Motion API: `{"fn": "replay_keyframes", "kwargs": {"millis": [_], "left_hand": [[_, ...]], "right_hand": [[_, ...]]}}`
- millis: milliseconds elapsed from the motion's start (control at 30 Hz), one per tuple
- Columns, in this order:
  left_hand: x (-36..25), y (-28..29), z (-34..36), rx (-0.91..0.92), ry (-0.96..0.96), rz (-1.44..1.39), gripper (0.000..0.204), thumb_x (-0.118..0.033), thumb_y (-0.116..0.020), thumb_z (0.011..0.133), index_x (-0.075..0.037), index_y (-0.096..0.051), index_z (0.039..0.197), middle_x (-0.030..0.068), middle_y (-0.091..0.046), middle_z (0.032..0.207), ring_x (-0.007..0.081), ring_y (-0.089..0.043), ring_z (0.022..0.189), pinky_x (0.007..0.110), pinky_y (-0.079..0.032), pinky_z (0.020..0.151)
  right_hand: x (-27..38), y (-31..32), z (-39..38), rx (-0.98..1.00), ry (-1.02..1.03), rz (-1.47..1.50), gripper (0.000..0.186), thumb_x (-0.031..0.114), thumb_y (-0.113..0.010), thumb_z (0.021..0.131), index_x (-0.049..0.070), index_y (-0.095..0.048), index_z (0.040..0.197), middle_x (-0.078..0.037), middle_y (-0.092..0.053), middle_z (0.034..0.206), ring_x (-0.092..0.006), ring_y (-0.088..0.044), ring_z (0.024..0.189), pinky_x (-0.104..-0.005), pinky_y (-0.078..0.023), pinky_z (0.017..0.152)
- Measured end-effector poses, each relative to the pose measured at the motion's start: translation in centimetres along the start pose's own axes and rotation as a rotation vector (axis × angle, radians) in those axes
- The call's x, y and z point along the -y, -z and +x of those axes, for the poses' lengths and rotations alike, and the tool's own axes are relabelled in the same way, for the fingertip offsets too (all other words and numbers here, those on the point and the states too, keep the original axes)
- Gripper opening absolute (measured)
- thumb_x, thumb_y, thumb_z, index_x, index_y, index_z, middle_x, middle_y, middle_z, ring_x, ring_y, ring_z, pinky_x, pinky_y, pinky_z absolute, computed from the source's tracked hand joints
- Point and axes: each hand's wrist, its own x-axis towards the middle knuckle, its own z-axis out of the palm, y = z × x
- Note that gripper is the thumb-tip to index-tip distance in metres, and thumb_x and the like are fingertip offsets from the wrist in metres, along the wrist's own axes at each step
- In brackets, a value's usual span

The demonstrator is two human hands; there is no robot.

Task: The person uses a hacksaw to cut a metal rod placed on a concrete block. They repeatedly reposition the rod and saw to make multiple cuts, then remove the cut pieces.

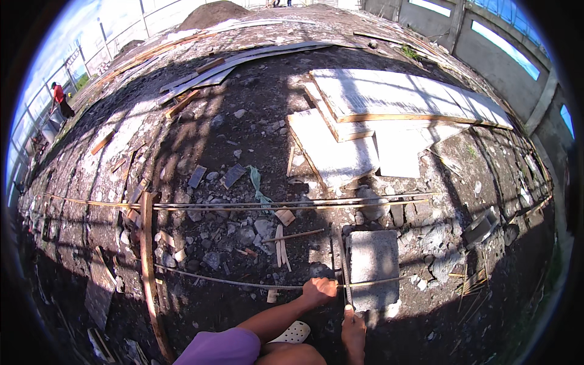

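My left hand [319, 291] is closed around a long thin metal rod [231, 283] that lies crosswise low over the rubble. My right hand [353, 328] grips the lower end of a narrow, straight bar-like tool [342, 261], which points away from me and crosses that rod just right of my left hand; its exact kind is unclear. A rough grey concrete block [372, 255] lies right beside the tool, under the rod's right part. A wooden plank [146, 243] lies lengthwise to the left, and a white perforated clog [292, 331] shows below my left forearm.
Large white-faced boards [401, 97] are stacked ahead right. More long rods [255, 205] lie across the stony ground, with scrap wood and a green cloth strip [258, 185]. A grey wall [496, 67] stands right. A person in red [59, 97] is far left.
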Motion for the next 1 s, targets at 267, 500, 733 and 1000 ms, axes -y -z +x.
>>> {"fn": "replay_keyframes", "kwargs": {"millis": [267, 500, 733, 1000], "left_hand": [[-0.7, 0.4, 0.4, 0.282, 0.213, -0.046, 0.025, -0.034, -0.067, 0.085, -0.015, -0.066, 0.07, 0.0099, -0.066, 0.072, 0.0306, -0.07, 0.065, 0.047, -0.058, 0.058], [-1.0, 0.6, 0.3, 0.167, 0.129, -0.012, 0.028, -0.034, -0.069, 0.085, -0.013, -0.064, 0.068, 0.0074, -0.062, 0.063, 0.0284, -0.068, 0.058, 0.046, -0.056, 0.055], [0.2, 0.9, 1.4, -0.054, -0.124, 0.071, 0.026, -0.025, -0.071, 0.075, -0.016, -0.056, 0.055, 0.003, -0.049, 0.051, 0.0204, -0.055, 0.043, 0.04, -0.046, 0.038], [-0.9, 2.9, 2.0, 0.668, 0.606, -0.131, 0.049, -0.056, -0.063, 0.09, -0.009, -0.075, 0.093, 0.0203, -0.077, 0.097, 0.0443, -0.075, 0.092, 0.051, -0.062, 0.082]], "right_hand": [[-1.9, -0.7, 0.1, 0.17, -0.153, 0.372, 0.065, 0.065, -0.055, 0.104, 0.008, -0.056, 0.072, -0.001, -0.05, 0.057, -0.0134, -0.052, 0.054, -0.0321, -0.042, 0.054], [-2.7, -1.8, 1.4, 0.062, -0.188, 0.088, 0.08, 0.071, -0.043, 0.104, -0.001, -0.061, 0.075, -0.01, -0.051, 0.057, -0.0252, -0.056, 0.055, -0.0437, -0.046, 0.056], [-2.4, 1.2, -7.2, 0.069, -0.13, 0.069, 0.057, 0.052, -0.044, 0.11, 0.005, -0.067, 0.133, -0.033, -0.069, 0.117, -0.0423, -0.069, 0.111, -0.0511, -0.052, 0.095], [1.4, -0.9, -0.5, -0.055, -0.016, -0.024, 0.062, 0.059, -0.045, 0.107, 0.001, -0.068, 0.104, -0.032, -0.068, 0.099, -0.0489, -0.068, 0.097, -0.0562, -0.051, 0.086]]}}
